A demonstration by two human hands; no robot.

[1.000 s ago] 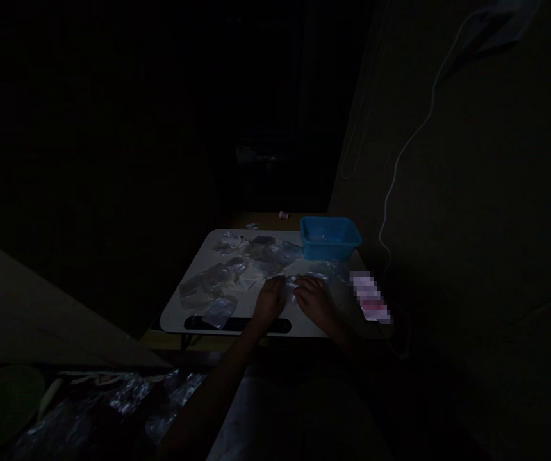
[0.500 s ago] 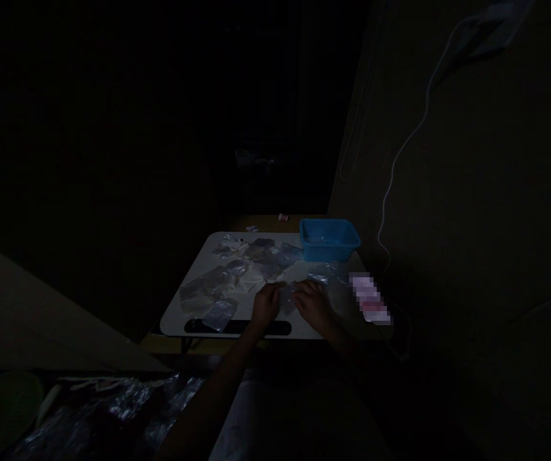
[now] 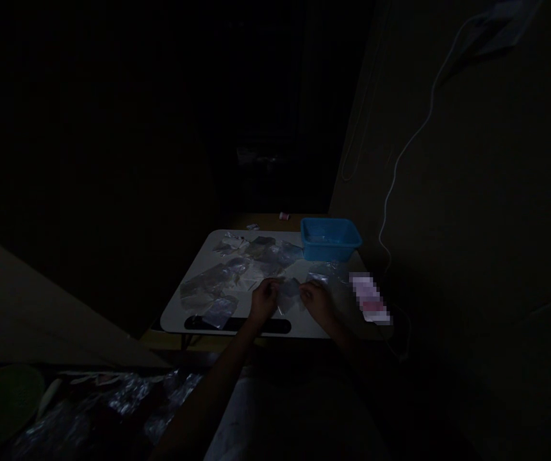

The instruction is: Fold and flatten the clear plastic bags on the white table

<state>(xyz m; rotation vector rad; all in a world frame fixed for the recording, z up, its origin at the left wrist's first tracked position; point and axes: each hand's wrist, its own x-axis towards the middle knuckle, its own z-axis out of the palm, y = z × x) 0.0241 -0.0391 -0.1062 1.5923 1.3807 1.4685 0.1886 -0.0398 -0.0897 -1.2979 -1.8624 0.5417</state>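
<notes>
A small clear plastic bag point(image 3: 288, 296) is stretched between my two hands above the front part of a white folding table point(image 3: 326, 325). My left hand point(image 3: 264, 299) pinches its left edge, fingers closed. Its right top corner is pinched by my right hand point(image 3: 317, 301), which is closed too. Several more clear plastic bags point(image 3: 208, 288) lie spread over the left and middle of the table, one of them point(image 3: 220, 312) partly over the dark slot. Another clear bag point(image 3: 318, 278) lies just beyond my right hand. The room is dim, so fine detail is lost.
A blue plastic basket point(image 3: 330, 250) stands at the table's back right corner. A phone-like pixelated object point(image 3: 370, 298) lies at the right edge, near a white cable point(image 3: 385, 211). Shiny plastic wrap point(image 3: 131, 394) and a green round thing point(image 3: 4, 406) are low at the left.
My hands have drawn slightly apart, the right one moving a little rightward, and the bag between them is now spread wider. The view has shifted slightly.
</notes>
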